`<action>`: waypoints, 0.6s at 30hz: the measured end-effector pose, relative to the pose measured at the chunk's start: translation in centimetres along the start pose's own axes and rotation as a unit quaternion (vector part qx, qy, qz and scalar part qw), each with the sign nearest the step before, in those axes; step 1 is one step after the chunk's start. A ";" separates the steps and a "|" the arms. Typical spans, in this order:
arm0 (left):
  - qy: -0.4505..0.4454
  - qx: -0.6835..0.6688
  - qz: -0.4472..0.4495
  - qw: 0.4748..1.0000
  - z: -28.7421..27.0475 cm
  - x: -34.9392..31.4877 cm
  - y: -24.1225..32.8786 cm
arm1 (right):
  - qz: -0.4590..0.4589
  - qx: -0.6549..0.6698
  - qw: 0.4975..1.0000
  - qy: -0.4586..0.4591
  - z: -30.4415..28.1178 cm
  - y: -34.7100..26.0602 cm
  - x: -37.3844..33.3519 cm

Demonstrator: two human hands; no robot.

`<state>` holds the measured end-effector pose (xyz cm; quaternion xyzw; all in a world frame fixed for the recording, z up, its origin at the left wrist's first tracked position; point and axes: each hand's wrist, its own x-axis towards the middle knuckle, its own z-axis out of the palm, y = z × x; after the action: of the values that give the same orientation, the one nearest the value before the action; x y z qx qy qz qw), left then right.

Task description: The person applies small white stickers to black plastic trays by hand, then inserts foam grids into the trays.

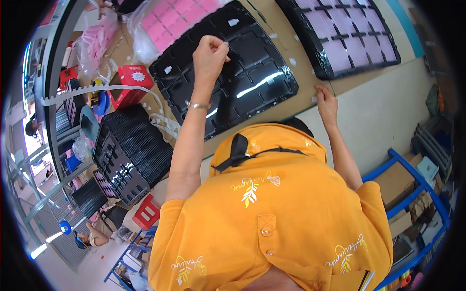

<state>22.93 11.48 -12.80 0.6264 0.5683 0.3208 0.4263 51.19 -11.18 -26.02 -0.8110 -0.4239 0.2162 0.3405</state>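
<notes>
A shiny black plastic tray (259, 53) with moulded compartments lies on the worktable in front of me. Over its middle is my left hand (209, 56), its fingertips pinched together; whatever is between them, if anything, is too small to make out. My right hand (328, 105) hangs by the table's near edge, right of the tray, with its fingers curled in. A small pale spot shows by its fingertips, but I cannot tell what it is. Small white pieces, one a white scrap (233, 22), lie on the tray.
At the far right stands a black tray of pale purple sheets (335, 53). Pink sheets (170, 24) lie behind the middle tray. On the left are a red box (133, 80), a curling white strip (92, 88) and stacked black trays (141, 150). A blue rack (412, 169) stands right.
</notes>
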 end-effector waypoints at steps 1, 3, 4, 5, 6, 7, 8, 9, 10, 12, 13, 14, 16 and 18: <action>0.008 0.000 0.007 1.000 0.1 1.3 0.0 | -0.009 0.004 1.000 0.003 0.1 -0.2 0.1; 0.008 0.100 0.089 0.991 0.5 3.3 0.0 | 0.008 -0.009 1.000 -0.029 -0.2 -0.8 -0.1; 0.014 0.152 0.133 0.979 0.7 4.9 -1.2 | 0.015 -0.003 0.999 -0.031 0.0 -0.9 -0.1; 0.013 0.149 0.134 0.980 1.2 6.0 -1.2 | 0.015 -0.005 0.999 -0.028 -0.1 -1.0 0.0; 0.017 0.240 0.184 0.953 1.5 6.8 -1.2 | 0.020 -0.009 0.999 -0.029 -0.1 -1.2 0.0; 0.022 0.328 0.231 0.916 1.9 7.6 -1.2 | 0.026 -0.013 0.999 -0.030 -0.1 -1.4 0.0; 0.007 0.343 0.205 0.917 2.4 8.3 -1.0 | 0.027 -0.013 0.999 -0.028 0.0 -1.5 0.1; 0.007 0.342 0.207 0.917 2.9 8.7 -1.0 | 0.029 -0.004 0.999 -0.023 0.1 -1.5 0.1; -0.001 0.364 0.218 0.905 3.4 8.9 -1.0 | 0.031 0.006 0.999 -0.019 0.1 -1.5 0.1; -0.007 0.381 0.229 0.896 4.4 9.6 -0.8 | 0.042 -0.002 0.999 -0.020 0.0 -1.8 0.2; -0.009 0.381 0.231 0.895 4.6 9.8 -0.8 | 0.050 -0.012 0.998 -0.025 0.0 -1.9 0.2; -0.015 0.421 0.214 0.881 4.9 9.9 -0.4 | 0.055 -0.012 0.998 -0.021 0.1 -1.7 0.1; -0.026 0.459 0.198 0.866 5.4 10.3 0.4 | 0.061 -0.014 0.998 -0.010 0.6 -1.5 0.2; -0.023 0.459 0.189 0.868 5.3 10.6 0.7 | 0.063 -0.016 0.998 -0.009 0.6 -1.5 0.3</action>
<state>29.46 20.99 -15.33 0.8540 0.5123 0.0837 0.0344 50.15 -10.11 -25.32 -0.8395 -0.3784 0.2373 0.3093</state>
